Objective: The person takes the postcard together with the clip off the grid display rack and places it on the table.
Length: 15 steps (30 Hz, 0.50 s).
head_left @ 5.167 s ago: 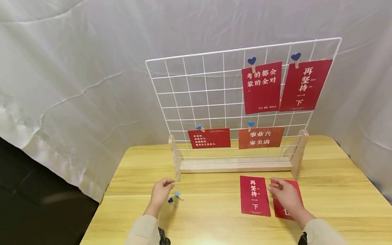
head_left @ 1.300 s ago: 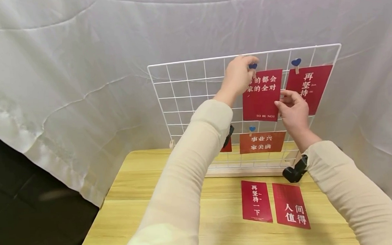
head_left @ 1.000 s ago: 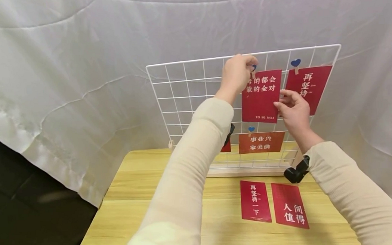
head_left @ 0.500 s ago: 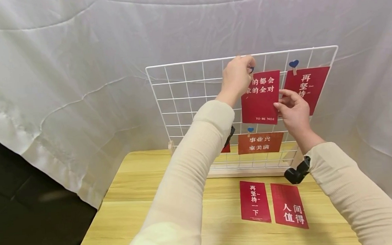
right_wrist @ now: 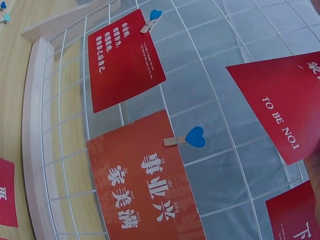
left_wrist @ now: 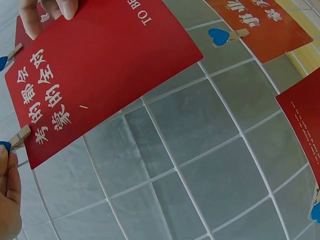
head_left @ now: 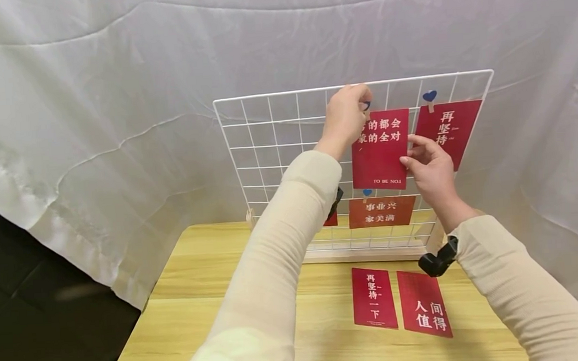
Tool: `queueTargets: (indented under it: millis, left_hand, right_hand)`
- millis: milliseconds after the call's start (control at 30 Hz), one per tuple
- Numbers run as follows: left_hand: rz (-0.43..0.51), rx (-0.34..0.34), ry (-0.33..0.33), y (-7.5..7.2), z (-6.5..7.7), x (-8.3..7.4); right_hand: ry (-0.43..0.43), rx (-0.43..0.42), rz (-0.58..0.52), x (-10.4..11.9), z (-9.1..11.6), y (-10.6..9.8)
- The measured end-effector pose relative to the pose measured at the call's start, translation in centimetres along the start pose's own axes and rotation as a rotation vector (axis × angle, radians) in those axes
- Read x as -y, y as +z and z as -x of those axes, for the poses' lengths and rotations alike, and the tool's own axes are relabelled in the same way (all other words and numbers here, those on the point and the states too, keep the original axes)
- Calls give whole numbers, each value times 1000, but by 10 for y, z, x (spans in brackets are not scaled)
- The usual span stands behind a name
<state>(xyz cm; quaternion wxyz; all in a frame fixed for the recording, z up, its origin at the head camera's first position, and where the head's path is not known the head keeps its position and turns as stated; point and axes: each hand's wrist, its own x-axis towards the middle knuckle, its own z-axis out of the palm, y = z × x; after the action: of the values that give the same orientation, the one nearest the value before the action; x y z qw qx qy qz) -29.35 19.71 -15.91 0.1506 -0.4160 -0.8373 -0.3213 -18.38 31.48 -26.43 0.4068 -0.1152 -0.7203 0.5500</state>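
My left hand pinches a small wooden clothespin with a dark blue heart, at the upper left corner of a red card with white characters and "TO BE NO.1". My right hand holds the card's right edge between thumb and fingers. The card overlaps the white wire grid in the head view, and its lower edge tilts away from the wires in the left wrist view. Right of it, a second red card hangs from a blue heart clothespin, partly behind my right hand.
Lower on the grid hang an orange card and a small red card, each with a light blue heart clothespin. Two red cards, one left and one right, lie on the wooden table before the grid's wooden base.
Both hands have risen from the table to the upper card, the left to its clothespin, the right to its edge. Over the last second, the card and clothespin have come slightly down and toward me.
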Motion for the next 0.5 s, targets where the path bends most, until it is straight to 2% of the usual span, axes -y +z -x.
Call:
queueTargets:
  millis: [233, 500]
  left_hand:
    - [33, -59, 31, -1, -1, 6]
    - [73, -69, 33, -3, -2, 8]
  right_hand:
    - [-13, -7, -8, -4, -2, 2]
    - [-11, 1, 2, -5, 0, 0]
